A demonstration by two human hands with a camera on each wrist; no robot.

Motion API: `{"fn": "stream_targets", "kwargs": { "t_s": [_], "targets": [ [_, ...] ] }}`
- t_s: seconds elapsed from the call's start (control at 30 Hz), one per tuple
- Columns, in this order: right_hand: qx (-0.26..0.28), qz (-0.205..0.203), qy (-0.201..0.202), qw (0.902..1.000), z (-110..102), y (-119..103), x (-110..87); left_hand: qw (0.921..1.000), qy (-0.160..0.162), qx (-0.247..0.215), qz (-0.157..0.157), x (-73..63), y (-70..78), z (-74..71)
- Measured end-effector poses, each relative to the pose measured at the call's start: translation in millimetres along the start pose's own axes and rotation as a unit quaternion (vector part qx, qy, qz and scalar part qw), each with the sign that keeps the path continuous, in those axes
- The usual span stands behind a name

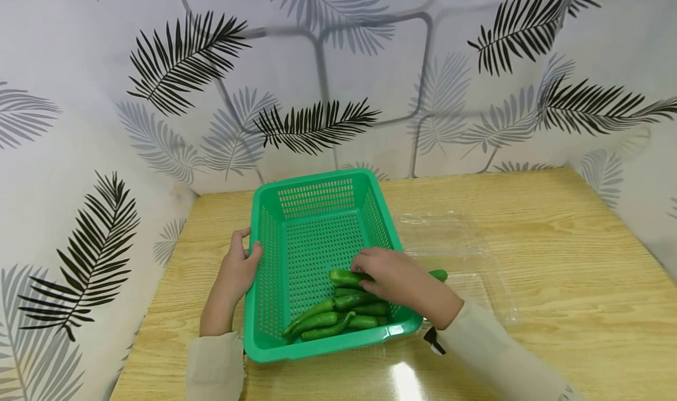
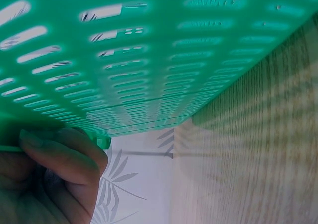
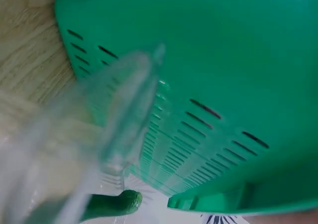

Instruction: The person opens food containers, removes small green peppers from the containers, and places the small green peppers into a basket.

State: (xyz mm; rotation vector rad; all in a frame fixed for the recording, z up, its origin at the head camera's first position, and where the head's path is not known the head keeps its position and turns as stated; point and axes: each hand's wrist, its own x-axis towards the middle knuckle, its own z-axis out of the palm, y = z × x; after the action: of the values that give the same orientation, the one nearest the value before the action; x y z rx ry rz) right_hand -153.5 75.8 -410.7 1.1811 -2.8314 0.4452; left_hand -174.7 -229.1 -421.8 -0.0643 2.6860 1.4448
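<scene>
A green plastic basket [image 1: 325, 221] with slotted walls has a pile of long green peppers [image 1: 317, 321] at its near right. My left hand [image 1: 243, 266] grips its left rim, the thumb curled over the edge; in the left wrist view, the fingers [image 2: 64, 159] bend at the rim beside the slotted wall. My right hand [image 1: 391, 274] reaches over the right rim and pinches a green pepper on top of the pile, covering part of it. Another green pepper [image 3: 114, 204] lies outside the basket by a clear plastic container [image 3: 131, 105].
The open clear container [image 1: 481, 260] lies on the wooden table [image 1: 571, 260], right of the basket and partly hidden by the right arm. A leaf-patterned covering [image 1: 338, 77] rises behind the table and along its sides.
</scene>
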Motion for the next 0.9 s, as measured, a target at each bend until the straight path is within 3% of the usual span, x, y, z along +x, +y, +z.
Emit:
{"fn": "stream_targets", "kwargs": {
  "t_s": [0.37, 0.57, 0.9],
  "targets": [
    [-0.061, 0.021, -0.027, 0.9976, 9.0, -0.7, 12.8, 1.0000, 0.000, 0.003, 0.010, 1.2, 2.1, 0.5],
    [-0.105, 0.033, -0.019, 0.9938, 12.8, 0.8, 14.9, 0.9999, -0.001, 0.006, 0.012, 1.4, 2.7, -0.2],
    [-0.206, 0.018, -0.017, 0.9783, 19.0, 0.2, 13.9, 1.0000, -0.003, -0.001, 0.009, -1.0, 2.4, -0.4]
  ]
}}
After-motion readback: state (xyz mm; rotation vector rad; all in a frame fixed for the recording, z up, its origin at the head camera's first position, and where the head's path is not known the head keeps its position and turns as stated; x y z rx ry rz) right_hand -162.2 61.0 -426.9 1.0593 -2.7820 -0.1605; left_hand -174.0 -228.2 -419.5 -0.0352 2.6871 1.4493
